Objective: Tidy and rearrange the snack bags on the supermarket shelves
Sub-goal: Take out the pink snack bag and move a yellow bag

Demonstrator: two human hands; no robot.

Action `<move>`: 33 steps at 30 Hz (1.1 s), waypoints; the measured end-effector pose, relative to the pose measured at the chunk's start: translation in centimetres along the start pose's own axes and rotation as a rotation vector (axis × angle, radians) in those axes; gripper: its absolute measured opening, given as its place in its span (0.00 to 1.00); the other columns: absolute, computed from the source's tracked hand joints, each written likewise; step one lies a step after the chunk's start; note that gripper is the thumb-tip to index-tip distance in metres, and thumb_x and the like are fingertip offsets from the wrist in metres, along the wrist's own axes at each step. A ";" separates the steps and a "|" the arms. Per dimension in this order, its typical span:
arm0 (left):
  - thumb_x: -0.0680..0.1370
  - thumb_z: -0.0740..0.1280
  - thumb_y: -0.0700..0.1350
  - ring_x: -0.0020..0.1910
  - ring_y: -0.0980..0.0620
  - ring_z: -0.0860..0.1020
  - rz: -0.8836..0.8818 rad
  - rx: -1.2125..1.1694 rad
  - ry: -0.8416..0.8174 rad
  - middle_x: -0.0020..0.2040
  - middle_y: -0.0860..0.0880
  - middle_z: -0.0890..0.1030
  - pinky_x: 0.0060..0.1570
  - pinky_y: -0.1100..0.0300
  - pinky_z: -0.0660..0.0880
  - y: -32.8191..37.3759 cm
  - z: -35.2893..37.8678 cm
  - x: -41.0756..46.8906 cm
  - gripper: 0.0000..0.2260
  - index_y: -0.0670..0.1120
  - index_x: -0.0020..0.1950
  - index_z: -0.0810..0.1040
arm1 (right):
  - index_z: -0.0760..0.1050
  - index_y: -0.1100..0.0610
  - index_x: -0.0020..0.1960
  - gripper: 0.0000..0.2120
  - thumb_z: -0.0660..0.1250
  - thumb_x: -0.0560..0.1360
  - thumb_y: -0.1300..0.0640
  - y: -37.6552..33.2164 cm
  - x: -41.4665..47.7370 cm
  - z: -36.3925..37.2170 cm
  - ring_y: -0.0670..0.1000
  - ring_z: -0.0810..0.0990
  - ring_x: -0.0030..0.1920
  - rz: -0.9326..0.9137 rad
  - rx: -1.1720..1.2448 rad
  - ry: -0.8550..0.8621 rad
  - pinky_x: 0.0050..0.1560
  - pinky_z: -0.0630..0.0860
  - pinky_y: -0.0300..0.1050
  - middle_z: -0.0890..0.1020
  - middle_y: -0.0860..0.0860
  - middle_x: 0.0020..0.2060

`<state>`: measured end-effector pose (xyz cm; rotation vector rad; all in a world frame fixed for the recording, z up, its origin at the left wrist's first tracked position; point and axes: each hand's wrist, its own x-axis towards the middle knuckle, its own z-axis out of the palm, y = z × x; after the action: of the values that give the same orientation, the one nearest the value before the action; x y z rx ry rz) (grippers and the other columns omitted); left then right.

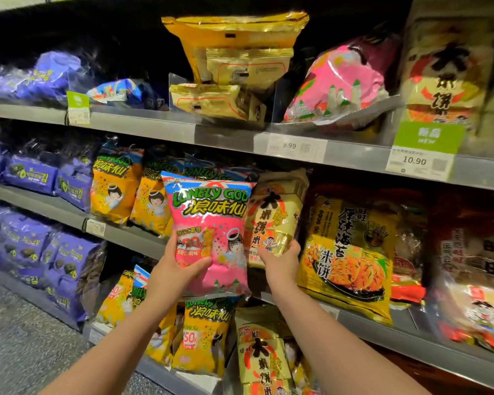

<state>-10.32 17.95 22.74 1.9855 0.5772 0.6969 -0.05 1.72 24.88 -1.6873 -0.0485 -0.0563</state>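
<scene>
A pink Lonely God snack bag [211, 229] stands upright in front of the middle shelf [143, 238]. My left hand [174, 269] grips its lower left side, thumb across the front. Right beside it, my right hand [280, 260] holds the bottom of a gold rice-cracker bag [274, 215] that leans on the same shelf. Orange Lonely God bags [114, 189] stand to the left of the pink one. Another pink bag [342, 81] lies tilted on the top shelf.
Purple seaweed bags [32, 178] fill the left of all shelves. A yellow rice-cracker bag [351, 252] stands right of my right hand. Gold bags [234, 64] sit stacked on the top shelf above. Price tags [297, 149] line the shelf edges. Grey floor [20, 337] lies lower left.
</scene>
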 end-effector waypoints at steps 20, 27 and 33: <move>0.71 0.69 0.60 0.57 0.47 0.76 0.212 0.057 -0.067 0.58 0.49 0.77 0.49 0.55 0.72 4.2 9.6 4.9 0.34 0.53 0.73 0.62 | 0.57 0.54 0.74 0.38 0.73 0.70 0.56 2.1 4.2 -13.4 0.55 0.69 0.67 -0.190 0.005 0.054 0.67 0.67 0.53 0.70 0.50 0.67; 0.75 0.65 0.57 0.55 0.42 0.70 0.322 0.394 0.239 0.57 0.42 0.71 0.52 0.47 0.69 4.3 12.2 3.8 0.29 0.48 0.72 0.63 | 0.56 0.55 0.74 0.38 0.73 0.71 0.54 5.4 5.0 -12.7 0.55 0.62 0.71 -0.159 0.032 0.064 0.69 0.62 0.54 0.64 0.53 0.71; 0.75 0.68 0.51 0.44 0.48 0.69 0.536 0.344 0.010 0.43 0.49 0.70 0.43 0.57 0.65 2.2 14.9 2.4 0.28 0.49 0.73 0.64 | 0.53 0.54 0.75 0.40 0.73 0.71 0.55 5.4 4.8 -13.0 0.53 0.62 0.72 -0.175 0.100 0.038 0.71 0.61 0.52 0.63 0.51 0.72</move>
<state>1.76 9.32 19.08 2.4953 0.1669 0.9786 4.96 -11.83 21.38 -1.5780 -0.1681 -0.2134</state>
